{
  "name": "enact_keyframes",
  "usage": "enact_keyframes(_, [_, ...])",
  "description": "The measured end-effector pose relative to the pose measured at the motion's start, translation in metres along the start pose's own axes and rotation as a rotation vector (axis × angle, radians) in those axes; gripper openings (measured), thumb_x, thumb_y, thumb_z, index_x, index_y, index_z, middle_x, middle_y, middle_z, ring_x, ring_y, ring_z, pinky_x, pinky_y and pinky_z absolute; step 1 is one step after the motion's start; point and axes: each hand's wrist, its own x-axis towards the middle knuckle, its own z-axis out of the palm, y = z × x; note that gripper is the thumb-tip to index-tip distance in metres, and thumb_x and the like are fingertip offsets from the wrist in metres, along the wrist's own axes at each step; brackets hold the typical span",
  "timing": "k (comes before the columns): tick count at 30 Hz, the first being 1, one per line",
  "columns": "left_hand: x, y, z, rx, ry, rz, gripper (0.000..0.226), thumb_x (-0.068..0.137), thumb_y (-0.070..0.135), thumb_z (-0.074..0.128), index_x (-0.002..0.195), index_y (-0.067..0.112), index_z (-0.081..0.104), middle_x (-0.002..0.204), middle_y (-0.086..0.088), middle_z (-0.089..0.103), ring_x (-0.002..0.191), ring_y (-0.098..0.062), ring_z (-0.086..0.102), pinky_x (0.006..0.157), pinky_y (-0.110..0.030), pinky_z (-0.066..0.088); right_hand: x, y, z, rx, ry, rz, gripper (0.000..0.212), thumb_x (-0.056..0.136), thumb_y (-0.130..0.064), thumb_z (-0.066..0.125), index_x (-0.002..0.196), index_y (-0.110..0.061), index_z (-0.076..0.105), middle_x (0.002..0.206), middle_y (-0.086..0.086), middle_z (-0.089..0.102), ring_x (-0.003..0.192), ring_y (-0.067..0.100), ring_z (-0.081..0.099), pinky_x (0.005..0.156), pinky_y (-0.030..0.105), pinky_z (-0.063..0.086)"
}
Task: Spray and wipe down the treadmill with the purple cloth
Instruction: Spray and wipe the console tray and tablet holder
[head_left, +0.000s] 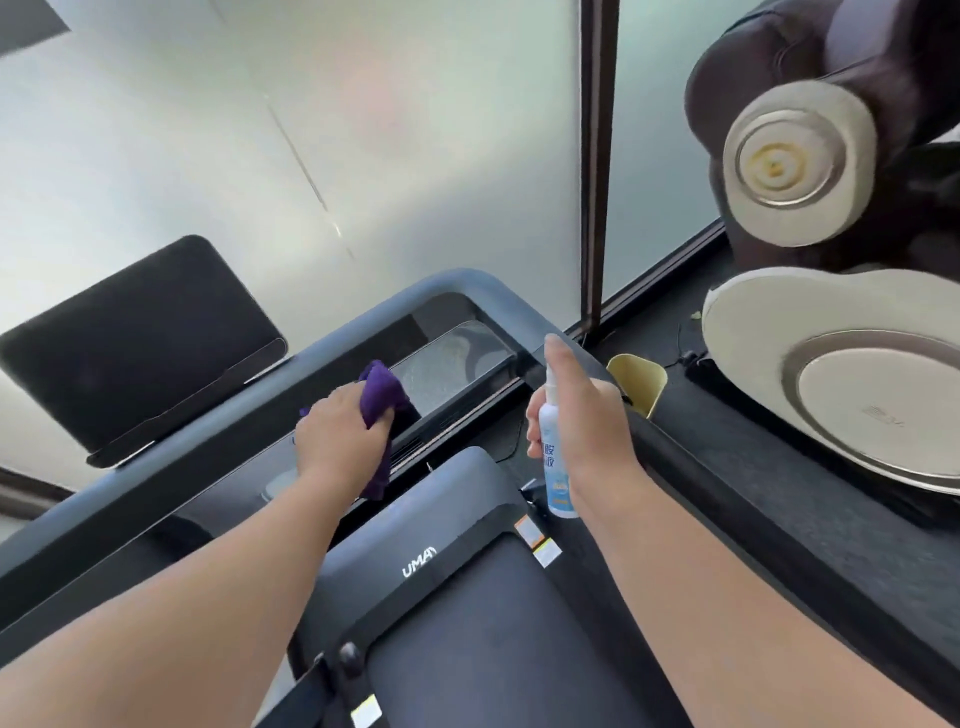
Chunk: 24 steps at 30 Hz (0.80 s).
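The treadmill (457, 499) fills the lower middle, with a grey handrail frame and a dark console panel (457, 364) that looks speckled with droplets. My left hand (340, 434) grips the bunched purple cloth (382, 389) and presses it on the console's left part. My right hand (582, 421) holds a white spray bottle (553, 457) with a blue label upright, just right of the console, index finger raised over the nozzle. The dark belt (493, 649) runs toward me between my forearms.
A black tablet-like screen (145, 338) stands left of the console. Frosted glass wall and a dark post (597, 156) rise behind. A massage chair (831, 260) with beige round panels is at the right, and a yellow object (636, 379) sits beside the treadmill rail.
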Motion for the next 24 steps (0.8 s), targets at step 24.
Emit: enact_keyframes(24, [0.018, -0.028, 0.041, 0.062, 0.126, 0.198, 0.07, 0.096, 0.061, 0.038, 0.153, 0.021, 0.045, 0.158, -0.002, 0.045, 0.15, -0.023, 0.032, 0.126, -0.041, 0.019, 0.062, -0.002, 0.011, 0.089, 0.091, -0.065, 0.061, 0.097, -0.049, 0.054, 0.05, -0.01, 0.049, 0.053, 0.01, 0.052, 0.047, 0.024, 0.049, 0.047, 0.023, 0.044])
